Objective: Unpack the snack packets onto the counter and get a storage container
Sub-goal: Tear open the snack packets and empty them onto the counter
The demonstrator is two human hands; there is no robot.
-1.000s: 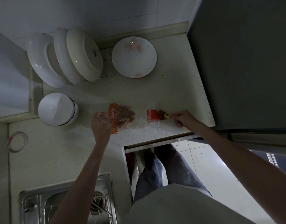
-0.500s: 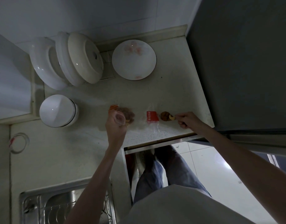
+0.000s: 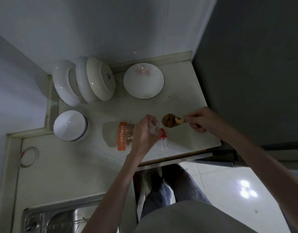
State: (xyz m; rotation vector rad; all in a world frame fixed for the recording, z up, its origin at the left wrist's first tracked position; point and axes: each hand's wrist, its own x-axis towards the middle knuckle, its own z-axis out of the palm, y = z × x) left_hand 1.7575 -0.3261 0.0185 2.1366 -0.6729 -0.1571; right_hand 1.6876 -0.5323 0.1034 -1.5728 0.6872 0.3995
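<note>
Two clear snack packets of nuts lie on the pale counter (image 3: 74, 165). The left packet (image 3: 124, 136) has an orange patterned band and lies flat. The right packet (image 3: 171, 121) has a red label and a clump of nuts at its far end. My left hand (image 3: 145, 132) pinches a fold of clear plastic between the two packets. My right hand (image 3: 202, 121) pinches the right packet's end, beside the nuts.
A white flowered plate (image 3: 143, 80) lies at the back. Stacked white dishes (image 3: 84, 81) lean in a rack at the back left, and a white bowl (image 3: 70, 125) stands upside down before them. A steel sink (image 3: 57, 219) lies near left, a dark cabinet (image 3: 249, 64) stands right.
My left hand has moved right, off the orange-banded packet, which now lies uncovered on the counter. My right hand has stayed on the right packet's end.
</note>
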